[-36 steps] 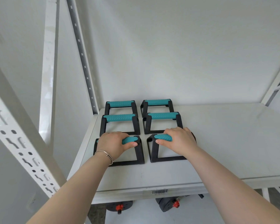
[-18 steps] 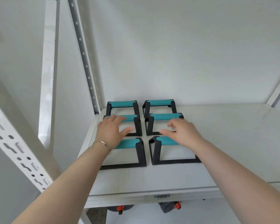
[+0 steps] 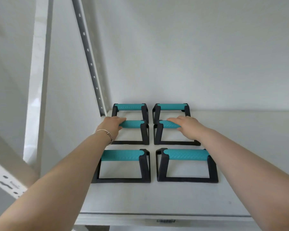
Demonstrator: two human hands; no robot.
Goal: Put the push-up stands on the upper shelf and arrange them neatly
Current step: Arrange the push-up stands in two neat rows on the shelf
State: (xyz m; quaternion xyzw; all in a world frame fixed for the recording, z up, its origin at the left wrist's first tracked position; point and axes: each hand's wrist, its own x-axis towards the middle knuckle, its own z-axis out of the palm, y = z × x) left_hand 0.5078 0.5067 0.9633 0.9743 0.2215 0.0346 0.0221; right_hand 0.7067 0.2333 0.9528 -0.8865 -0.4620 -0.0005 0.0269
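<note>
Several black push-up stands with teal grips stand in two columns on the white upper shelf (image 3: 240, 164). My left hand (image 3: 111, 125) rests on the grip of the middle left stand (image 3: 135, 125), fingers laid over its left end. My right hand (image 3: 188, 126) lies on the grip of the middle right stand (image 3: 167, 125), covering its right half. The front left stand (image 3: 122, 155) and front right stand (image 3: 187, 155) stand free below my forearms. The back left stand (image 3: 129, 107) and back right stand (image 3: 171, 106) sit near the wall.
A perforated grey upright (image 3: 88, 55) rises at the shelf's back left corner, and a white slotted post (image 3: 5, 180) crosses the lower left. The shelf's front edge carries a barcode label (image 3: 165, 220). A white wall closes the back.
Both hands let go of the front pair's grips and moved back onto the grips of the middle pair. The camera has moved closer and higher.
</note>
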